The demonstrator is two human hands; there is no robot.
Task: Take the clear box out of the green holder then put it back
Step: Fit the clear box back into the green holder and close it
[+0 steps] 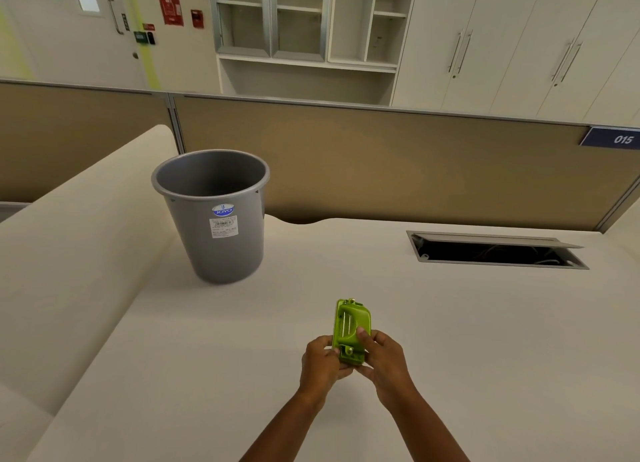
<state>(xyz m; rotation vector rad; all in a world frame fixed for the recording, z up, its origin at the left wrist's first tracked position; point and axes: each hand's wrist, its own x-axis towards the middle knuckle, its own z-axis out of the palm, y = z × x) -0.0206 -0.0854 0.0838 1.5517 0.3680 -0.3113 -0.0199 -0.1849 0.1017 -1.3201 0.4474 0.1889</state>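
One green holder (351,330) is seen, held up just above the desk (450,323) by two hands. One grey bin (216,215) stands on the desk, well away from the green holder, farther back and to the left. One open slot (495,252) with a metal frame is cut into the desk, farther back and to the right of the green holder. One blue sign (611,137) with the number 015 is fixed on the brown wall behind the desk.

The clear box cannot be made out; it cannot be told if it sits inside the green holder. The near end of the green holder is partly covered by fingers. Small metal parts are seen at both ends of the green holder, but they are too small to name. Both arms are cut off by the bottom edge of the view. Cables inside the slot are too dark to count.

The left hand (320,357) is curled around the near left side of the green holder, with the fingers pressed on its edge. The right hand (382,356) is closed on the near right side, and its thumb is laid on the top face. Both arms are stretched forward and meet at the green holder.
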